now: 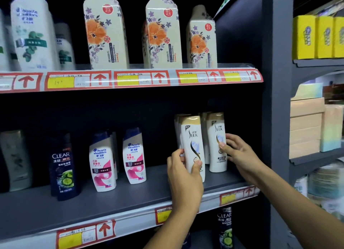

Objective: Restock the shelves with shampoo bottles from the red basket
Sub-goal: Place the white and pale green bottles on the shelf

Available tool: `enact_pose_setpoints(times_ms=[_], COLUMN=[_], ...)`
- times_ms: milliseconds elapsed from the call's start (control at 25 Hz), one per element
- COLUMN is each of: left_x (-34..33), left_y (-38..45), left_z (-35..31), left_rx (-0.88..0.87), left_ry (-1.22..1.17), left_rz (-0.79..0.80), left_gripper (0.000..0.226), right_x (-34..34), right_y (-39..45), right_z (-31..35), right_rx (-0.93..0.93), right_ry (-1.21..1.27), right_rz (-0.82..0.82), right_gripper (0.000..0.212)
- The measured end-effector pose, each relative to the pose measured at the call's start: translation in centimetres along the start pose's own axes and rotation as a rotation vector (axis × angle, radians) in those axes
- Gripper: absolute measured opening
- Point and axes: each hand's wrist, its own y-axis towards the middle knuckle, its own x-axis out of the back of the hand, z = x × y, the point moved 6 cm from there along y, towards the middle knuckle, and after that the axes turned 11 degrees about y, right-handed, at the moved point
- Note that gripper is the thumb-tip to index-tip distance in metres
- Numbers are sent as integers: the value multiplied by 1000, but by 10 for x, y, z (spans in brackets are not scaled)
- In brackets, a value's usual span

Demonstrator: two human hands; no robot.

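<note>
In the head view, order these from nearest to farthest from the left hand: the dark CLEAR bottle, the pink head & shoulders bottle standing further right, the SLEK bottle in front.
1. SLEK bottle: held by the left hand.
2. Pink head & shoulders bottle: just left, same shelf.
3. Dark CLEAR bottle: far left.

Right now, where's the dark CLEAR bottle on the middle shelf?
Head view: the CLEAR bottle stands left on the middle shelf, just left of two pink Head & Shoulders bottles.
</note>
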Motion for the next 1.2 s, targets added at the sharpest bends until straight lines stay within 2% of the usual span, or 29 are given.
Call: enact_pose_setpoints(times_ms=[120, 240, 360, 520, 800, 920, 1040, 1200], left_x=[1, 6, 14, 39, 135, 184, 237, 283], left_y=[-3, -1, -3, -18, -44, -85, -144, -237], left_z=[0, -1, -9, -30, -43, -14, 61, 163], left_rx=[1, 10, -11, -11, -6, 5, 72, 185], left_ry=[19, 28, 34, -5, -39, -15, 82, 230], left_rz=[6, -1, 16, 26, 29, 58, 92, 365], left_gripper=[45, 53, 55, 52, 48, 41, 39, 34], right_x=[0, 6, 5, -27, -97, -121, -149, -156], right_y=[-2, -9, -28, -66, -159, -217, -282, -374], right_z=[1, 13, 41, 72, 89, 60, -11, -124], right_rx=[-16, 0, 76, 151, 115, 69, -66, -378], right_ry=[-18, -17, -138, -300, -423, -428, -442, -542], right_rz=[-33, -192, -301, -270, -160, -153, -44, 113], right_gripper=[41, 53, 58, 54, 40, 25, 14, 23])
